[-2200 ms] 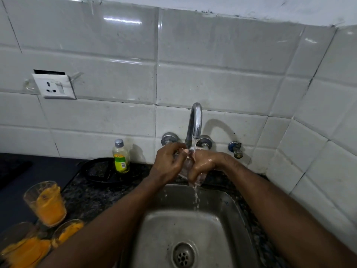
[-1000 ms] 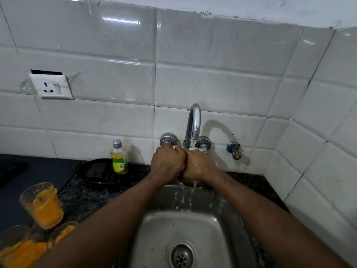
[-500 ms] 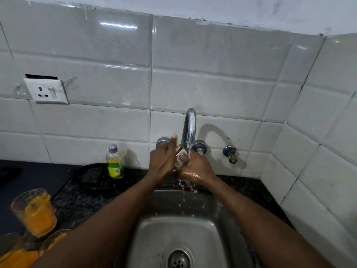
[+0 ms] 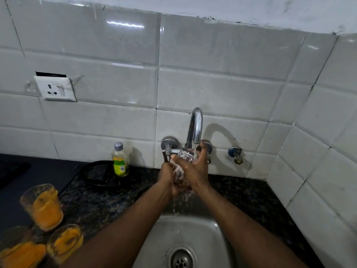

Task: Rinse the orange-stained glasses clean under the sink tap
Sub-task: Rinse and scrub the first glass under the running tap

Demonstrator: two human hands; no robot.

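A clear glass (image 4: 183,156) sits upright under the chrome tap (image 4: 196,128), and water runs into it. My right hand (image 4: 194,169) wraps around the glass from the right side. My left hand (image 4: 169,178) grips its lower part from the left. Water drips from both hands into the steel sink (image 4: 216,235). Three orange-stained glasses stand on the counter at the lower left: a tall one (image 4: 43,206), a smaller one (image 4: 65,240) in front, and another (image 4: 21,252) at the frame edge.
A small bottle of green liquid (image 4: 120,160) stands by the wall beside a black pan (image 4: 100,175). A second small valve (image 4: 236,154) juts from the tiles right of the tap. A white wall socket (image 4: 55,89) is up left. The dark granite counter (image 4: 251,192) surrounds the sink.
My hands turned the glass from a tilted rubbing hold to upright under the stream. My right hand rose around its side and my left hand dropped to its base. The camera tilted slightly.
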